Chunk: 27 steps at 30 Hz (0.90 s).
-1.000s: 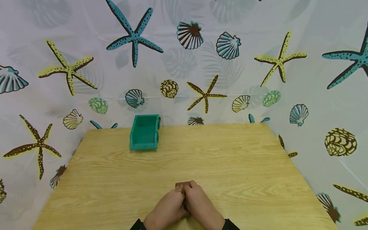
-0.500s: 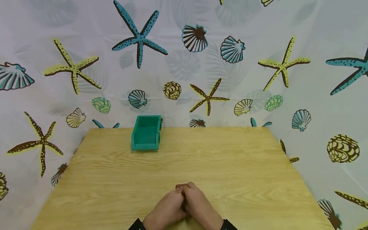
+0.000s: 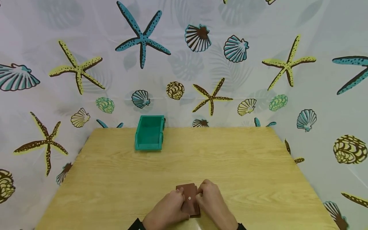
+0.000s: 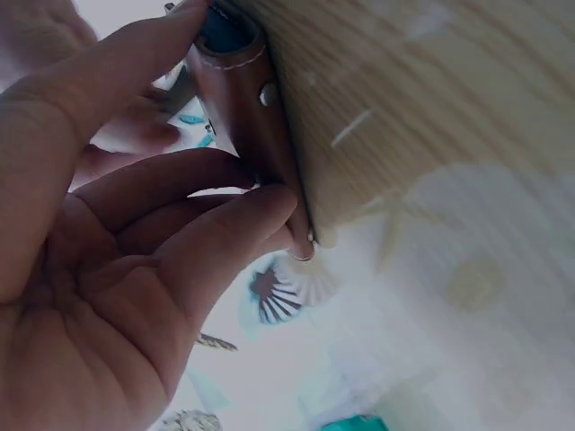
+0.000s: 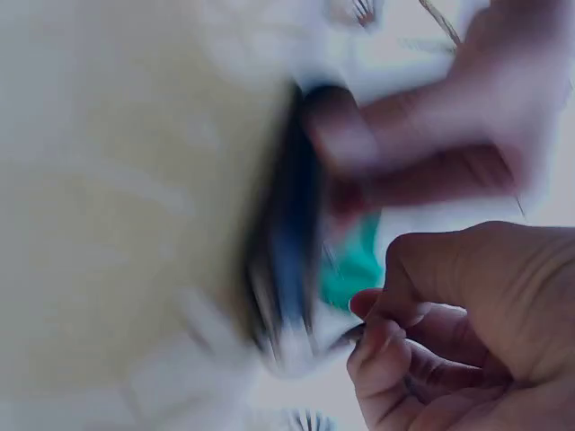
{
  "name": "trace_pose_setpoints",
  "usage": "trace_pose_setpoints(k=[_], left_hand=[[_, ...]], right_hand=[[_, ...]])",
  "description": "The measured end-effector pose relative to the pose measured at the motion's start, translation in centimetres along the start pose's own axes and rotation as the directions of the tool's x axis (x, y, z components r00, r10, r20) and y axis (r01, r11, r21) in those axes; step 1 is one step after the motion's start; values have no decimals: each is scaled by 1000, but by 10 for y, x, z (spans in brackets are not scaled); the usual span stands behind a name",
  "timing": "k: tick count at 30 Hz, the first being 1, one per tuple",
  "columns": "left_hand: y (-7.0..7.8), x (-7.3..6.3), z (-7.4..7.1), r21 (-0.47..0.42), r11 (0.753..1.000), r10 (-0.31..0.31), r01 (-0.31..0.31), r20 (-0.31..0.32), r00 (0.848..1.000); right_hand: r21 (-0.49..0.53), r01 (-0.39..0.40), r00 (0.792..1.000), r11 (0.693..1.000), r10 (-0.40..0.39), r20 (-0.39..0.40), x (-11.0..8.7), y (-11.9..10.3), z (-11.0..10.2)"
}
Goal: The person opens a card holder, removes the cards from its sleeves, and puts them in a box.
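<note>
While left hand (image 3: 168, 206) grips the wallet (image 3: 189, 192) with bent fingers and right hand (image 3: 212, 201) pinches its right edge, probably light, pliable; best held by edges.

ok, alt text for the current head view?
A person's left hand grips a brown case at a wooden table while the right hand pinches its right edge. A green bin sits near the far edge, left of centre, before a cloth printed with starfish and shells.
</note>
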<state>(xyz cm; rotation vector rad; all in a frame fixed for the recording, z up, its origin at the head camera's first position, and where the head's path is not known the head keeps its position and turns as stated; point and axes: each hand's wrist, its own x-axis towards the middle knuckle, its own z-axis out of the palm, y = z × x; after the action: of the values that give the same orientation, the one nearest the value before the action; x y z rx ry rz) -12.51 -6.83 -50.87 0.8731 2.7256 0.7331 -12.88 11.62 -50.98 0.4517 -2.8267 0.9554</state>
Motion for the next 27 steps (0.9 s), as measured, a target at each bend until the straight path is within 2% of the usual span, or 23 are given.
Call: trace_pose_setpoints(k=[2,7,12,15,18,21,25,27], left_hand=[[0,0,-3,20,999,-27,27,-9,1000],[5,-2,-1,73,994,-86,87,-18,996],[12,-3,9,192,978,-74,80,-40,996],[15,-1,14,282,958,-20,43,-81,997],[18,2,18,366,931,41,8,-126,991],[21,7,22,439,897,138,-54,-163,977],[23,14,30,506,845,285,-171,-157,946],[22,15,33,499,841,322,-206,-157,934]], right_hand=[[0,-31,1000,1000,31,-2,0,10,-10],[0,13,995,1000,-13,101,-11,31,-15],[-92,88,992,992,-79,100,-21,38,-12],[-107,144,985,984,-132,111,-20,38,-10],[-66,173,975,983,-161,150,-19,37,-8],[-31,182,969,983,-173,175,-18,36,-6],[-48,203,968,978,-193,161,-16,36,-3],[-67,224,965,972,-212,151,-16,37,-3]])
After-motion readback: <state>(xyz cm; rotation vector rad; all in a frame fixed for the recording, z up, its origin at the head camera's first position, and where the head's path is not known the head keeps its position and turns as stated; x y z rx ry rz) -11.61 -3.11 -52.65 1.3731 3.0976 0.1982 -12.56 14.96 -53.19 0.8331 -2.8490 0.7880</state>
